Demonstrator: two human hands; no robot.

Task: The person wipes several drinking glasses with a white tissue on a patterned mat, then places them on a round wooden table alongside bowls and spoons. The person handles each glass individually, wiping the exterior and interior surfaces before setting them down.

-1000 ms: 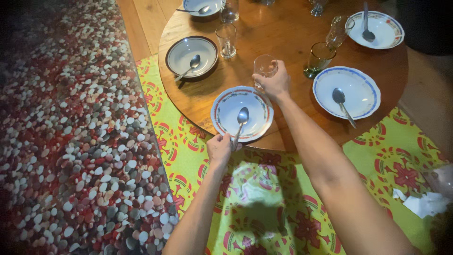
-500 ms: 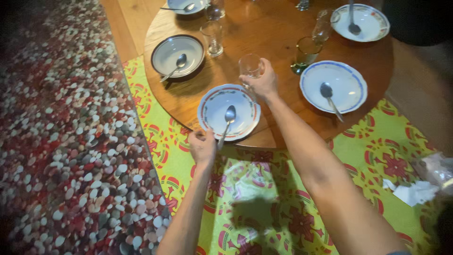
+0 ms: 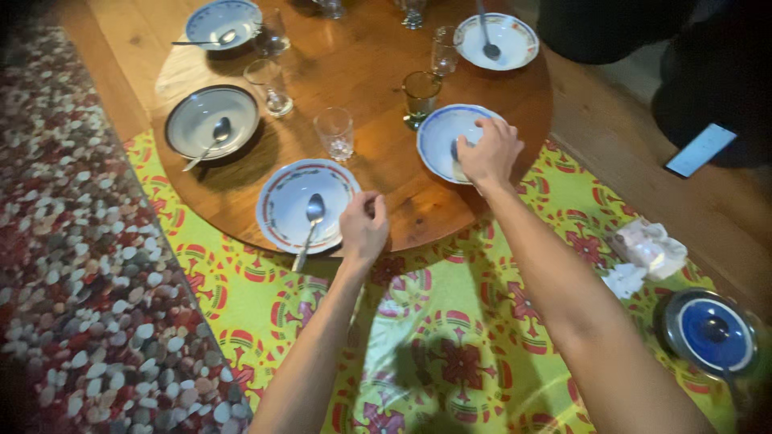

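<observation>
pebble rug (image 3: 72, 265): fills the left side, red, white and grey stones, well apart from both hands.
dark-rimmed bowl (image 3: 211, 120): on the round wooden table (image 3: 354, 72) at its left part, a spoon lying inside, out of reach of either hand.
red-rimmed plate (image 3: 301, 202): sits at the table's near edge, just left of the left hand.
spoon (image 3: 310, 225): lies in that plate, bowl end up toward the table's middle, handle slanting down and leftward past the rim; its long axis runs nearly toward the person.
clear glass (image 3: 334, 133): stands upright beyond the red-rimmed plate, free of both hands, between the two near plates.
left hand (image 3: 363, 227): loosely curled, fingers bent at the plate's right rim and the table edge; whether it pinches the rim i cannot tell. nearer hand to the spoon, which lies to its left.
green glass (image 3: 420, 96): upright, just beyond the blue-rimmed plate's left rim.
blue-rimmed plate (image 3: 454, 141): right of the clear glass, near the table's right edge, partly covered by the right hand.
right hand (image 3: 489, 154): palm down on that plate, fingers closing over something in it, likely a spoon handle, mostly hidden.
green patterned mat (image 3: 450, 337): under the table and both forearms.
blue pot lid (image 3: 714, 331): on the mat at far right, well apart.
</observation>
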